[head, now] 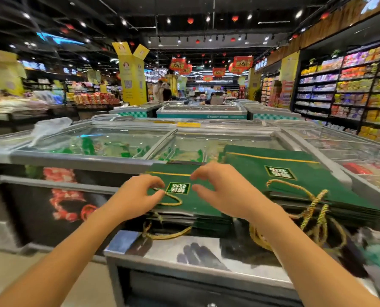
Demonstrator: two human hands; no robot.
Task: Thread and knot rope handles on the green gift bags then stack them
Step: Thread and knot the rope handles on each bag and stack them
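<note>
The left hand (138,197) pinches a gold rope handle (173,199) on a green gift bag (198,204)
Grip narrow on the rope loop; the right hand (222,193) hovers just beside, grip wide and empty. The flat dark-green bag, with gold stripe and framed label, tops a stack (206,220) at frame centre

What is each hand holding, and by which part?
Left hand pinches the gold rope handle near its end, on the top green bag. Right hand holds nothing.

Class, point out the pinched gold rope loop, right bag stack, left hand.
pinched twisted gold rope loop (179,200): head view, curved strand
right green paper bag stack (295,167): head view, top face
left hand (136,196): head view, back
</note>
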